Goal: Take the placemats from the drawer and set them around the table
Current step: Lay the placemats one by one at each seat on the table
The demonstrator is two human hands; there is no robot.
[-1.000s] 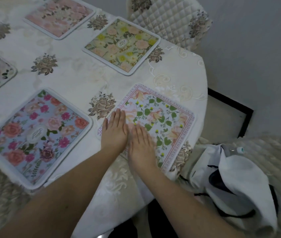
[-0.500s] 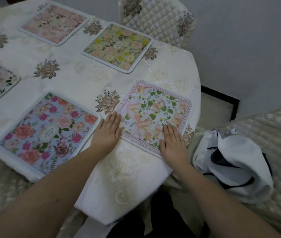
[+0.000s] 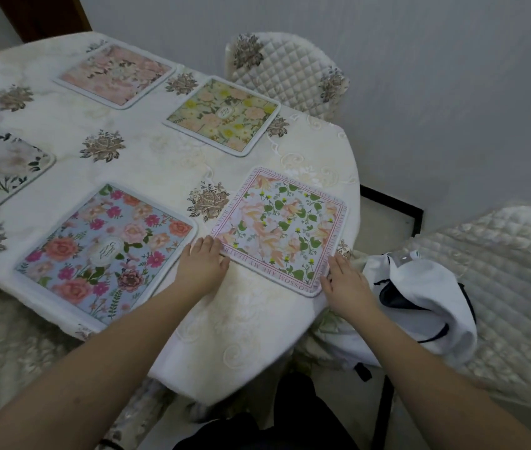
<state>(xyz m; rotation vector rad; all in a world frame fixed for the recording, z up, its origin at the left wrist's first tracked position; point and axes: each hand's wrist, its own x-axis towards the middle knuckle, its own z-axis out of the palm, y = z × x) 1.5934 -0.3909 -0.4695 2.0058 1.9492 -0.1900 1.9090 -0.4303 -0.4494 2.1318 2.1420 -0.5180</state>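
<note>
Cream embroidered cloth covered the table [image 3: 147, 164], and five placemats lay on it. The nearest, a white mat with peach lilies, green leaves and a lettered pink border [image 3: 282, 232], sat close to the table's near right rim, turned a little askew to the edge. To its left lay a blue mat with pink and coral roses [image 3: 108, 251]; farther off were a yellow-green floral mat [image 3: 223, 115], a pale pink one [image 3: 116, 74] and a white one with dark leaves [image 3: 1, 170] cut by the left edge of view.

The step in hand looked like the settling of the lily mat: it was already down, and both hands were at its sides. The left hand [image 3: 200, 264] lay flat on the cloth, fingers straight and together, fingertips touching the mat's near left corner. The right hand [image 3: 343, 280] lay palm down with fingers extended along the mat's right edge near the near right corner, gripping nothing. Both forearms reached forward from the bottom of the frame, spread apart.

Judging from this, the next move would call for a small nudge or turn to square the mat with the table's curve, keeping it from sliding off the rim, then lifting the hands away. Whether more mats remained in the drawer could not be told; the drawer was not visible.

A white garment [image 3: 420, 303] lay heaped on a quilted chair [image 3: 501, 287] at right.
</note>
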